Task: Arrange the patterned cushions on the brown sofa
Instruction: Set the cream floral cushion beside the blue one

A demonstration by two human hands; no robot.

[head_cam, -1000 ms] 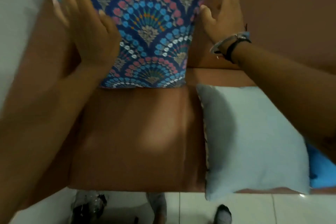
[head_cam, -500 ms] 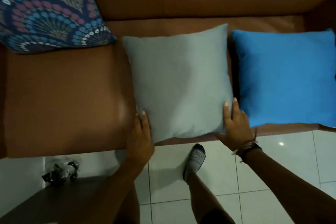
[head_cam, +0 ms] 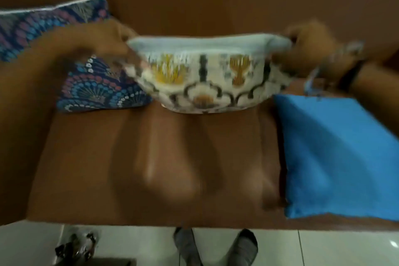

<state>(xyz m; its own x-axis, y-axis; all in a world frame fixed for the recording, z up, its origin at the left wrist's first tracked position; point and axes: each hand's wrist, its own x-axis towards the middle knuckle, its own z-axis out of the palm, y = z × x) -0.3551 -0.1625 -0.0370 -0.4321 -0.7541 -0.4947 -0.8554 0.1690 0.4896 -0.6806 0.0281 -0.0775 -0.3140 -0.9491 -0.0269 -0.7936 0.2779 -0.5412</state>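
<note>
Sofa (head_cam: 194, 157) smooth, slight sheen; cushions (head_cam: 205, 80) matt cloth.

No writing, label, brand, number or sign can be read anywhere in the blurred view. The cream cushion with yellow and black motifs (head_cam: 203, 84) and the dark blue fan-patterned cushion (head_cam: 97, 88) show only ornament.

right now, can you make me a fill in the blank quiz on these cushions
The left hand and right hand both grip the cream cushion by its top ____.
The plain cushion lying on the sofa is ____.
The fan cushion sits to the ____ of the cream one.
Missing words: corners; blue; left.
</note>
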